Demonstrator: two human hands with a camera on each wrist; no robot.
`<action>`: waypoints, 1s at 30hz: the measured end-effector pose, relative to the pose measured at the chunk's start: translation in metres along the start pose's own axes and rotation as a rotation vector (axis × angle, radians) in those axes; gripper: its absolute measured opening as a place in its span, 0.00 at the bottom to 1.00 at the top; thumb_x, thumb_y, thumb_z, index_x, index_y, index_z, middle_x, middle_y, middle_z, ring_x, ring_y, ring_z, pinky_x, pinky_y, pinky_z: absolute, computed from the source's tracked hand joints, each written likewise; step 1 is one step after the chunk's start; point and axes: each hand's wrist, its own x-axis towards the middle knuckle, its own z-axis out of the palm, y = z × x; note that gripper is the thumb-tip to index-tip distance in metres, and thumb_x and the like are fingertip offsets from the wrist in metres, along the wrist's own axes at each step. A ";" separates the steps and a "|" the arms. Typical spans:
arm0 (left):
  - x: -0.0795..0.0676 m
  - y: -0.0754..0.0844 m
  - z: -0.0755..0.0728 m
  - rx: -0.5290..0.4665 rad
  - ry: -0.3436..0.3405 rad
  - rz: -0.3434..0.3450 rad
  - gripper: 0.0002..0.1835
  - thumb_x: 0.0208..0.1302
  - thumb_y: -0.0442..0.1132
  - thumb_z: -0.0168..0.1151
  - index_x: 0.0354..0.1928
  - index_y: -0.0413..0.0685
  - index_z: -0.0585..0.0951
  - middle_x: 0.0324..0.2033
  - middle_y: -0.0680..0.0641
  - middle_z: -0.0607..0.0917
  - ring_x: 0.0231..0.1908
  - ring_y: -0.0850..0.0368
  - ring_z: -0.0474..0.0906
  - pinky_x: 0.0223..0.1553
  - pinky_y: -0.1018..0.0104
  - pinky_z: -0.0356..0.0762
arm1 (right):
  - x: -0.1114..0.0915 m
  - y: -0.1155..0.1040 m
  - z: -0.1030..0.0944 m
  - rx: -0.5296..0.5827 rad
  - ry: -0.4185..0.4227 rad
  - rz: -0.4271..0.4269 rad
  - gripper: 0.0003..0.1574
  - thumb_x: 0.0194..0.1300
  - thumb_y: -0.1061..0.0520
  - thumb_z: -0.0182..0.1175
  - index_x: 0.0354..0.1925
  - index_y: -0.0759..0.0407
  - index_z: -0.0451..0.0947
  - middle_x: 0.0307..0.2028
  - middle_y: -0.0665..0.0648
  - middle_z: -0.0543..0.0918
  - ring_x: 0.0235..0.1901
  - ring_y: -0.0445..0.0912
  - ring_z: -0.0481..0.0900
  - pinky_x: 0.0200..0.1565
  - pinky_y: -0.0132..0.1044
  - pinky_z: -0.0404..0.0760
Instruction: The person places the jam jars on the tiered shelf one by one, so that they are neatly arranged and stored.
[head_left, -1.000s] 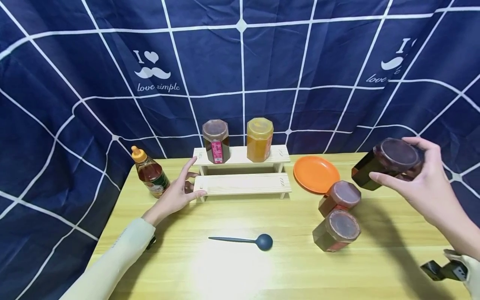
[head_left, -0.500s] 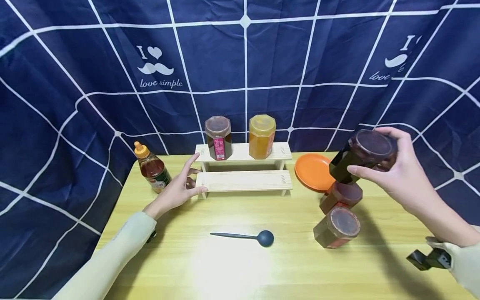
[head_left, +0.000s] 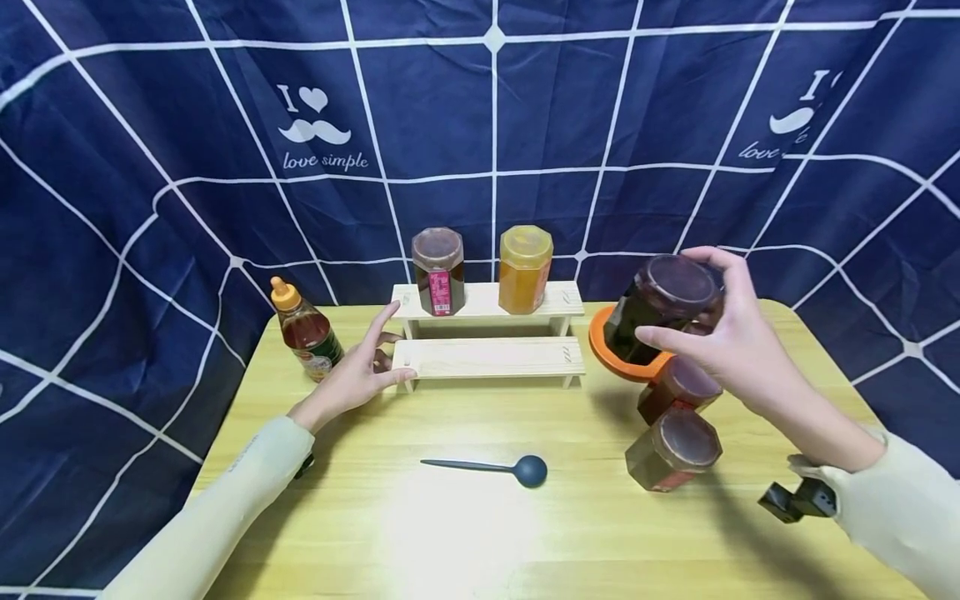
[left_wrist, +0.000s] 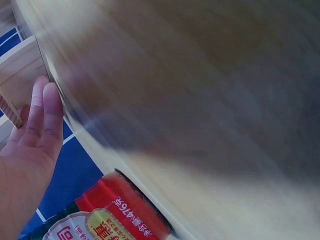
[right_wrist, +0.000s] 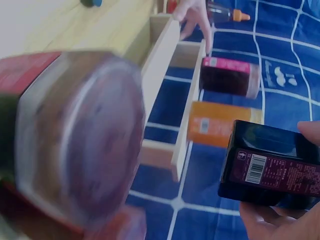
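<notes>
My right hand (head_left: 746,354) grips a dark jar (head_left: 637,321) with a purple lid, raised and tilted over the orange plate (head_left: 606,357). Its barcode label (right_wrist: 256,168) faces the right wrist camera. At the left end of the two-tier wooden rack (head_left: 487,358), my left hand (head_left: 352,375) rests its fingertips and thumb against the boards; in the left wrist view the fingers (left_wrist: 51,110) look fairly straight. On the upper tier stand a dark jar with a pink label (head_left: 438,275) and a yellow honey jar (head_left: 525,271).
Two more jars, a reddish one (head_left: 678,387) and a brownish one (head_left: 672,450), stand below the plate on the right. A squeeze bottle (head_left: 306,333) with an orange cap is beside my left hand. In front of the rack lies a black spoon (head_left: 529,471).
My right hand has carried the dark jar leftward, from right of the reddish jar to over the orange plate. The left hand keeps its place at the rack.
</notes>
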 end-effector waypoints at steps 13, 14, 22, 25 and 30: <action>-0.001 0.001 -0.001 -0.009 -0.002 -0.003 0.60 0.70 0.41 0.79 0.89 0.66 0.45 0.65 0.31 0.81 0.40 0.49 0.87 0.48 0.47 0.83 | 0.012 -0.022 0.061 0.102 -0.127 -0.051 0.61 0.60 0.69 0.81 0.78 0.54 0.55 0.65 0.58 0.74 0.54 0.49 0.84 0.50 0.29 0.83; -0.001 0.001 -0.001 -0.009 -0.002 -0.003 0.60 0.70 0.41 0.79 0.89 0.66 0.45 0.65 0.31 0.81 0.40 0.49 0.87 0.48 0.47 0.83 | 0.013 -0.022 0.067 0.109 -0.132 -0.057 0.61 0.59 0.69 0.81 0.78 0.55 0.55 0.66 0.58 0.74 0.54 0.50 0.84 0.49 0.30 0.83; -0.002 -0.002 -0.002 -0.010 -0.002 0.005 0.60 0.70 0.40 0.79 0.89 0.66 0.45 0.65 0.31 0.81 0.39 0.49 0.86 0.47 0.48 0.83 | 0.025 -0.021 0.116 0.108 -0.201 -0.041 0.61 0.57 0.64 0.84 0.76 0.51 0.56 0.59 0.59 0.81 0.47 0.53 0.86 0.45 0.37 0.84; -0.002 -0.002 -0.002 -0.018 -0.003 0.005 0.60 0.70 0.41 0.79 0.89 0.67 0.46 0.65 0.32 0.81 0.38 0.50 0.86 0.46 0.49 0.83 | 0.026 -0.021 0.129 0.100 -0.209 -0.028 0.61 0.57 0.63 0.84 0.76 0.50 0.57 0.57 0.60 0.83 0.46 0.52 0.86 0.45 0.38 0.83; -0.002 -0.001 -0.003 -0.024 0.000 0.004 0.60 0.70 0.42 0.79 0.89 0.69 0.46 0.65 0.32 0.81 0.38 0.50 0.86 0.47 0.48 0.82 | 0.032 -0.019 0.149 0.121 -0.218 -0.045 0.60 0.55 0.66 0.84 0.75 0.54 0.58 0.62 0.60 0.79 0.54 0.52 0.85 0.55 0.47 0.81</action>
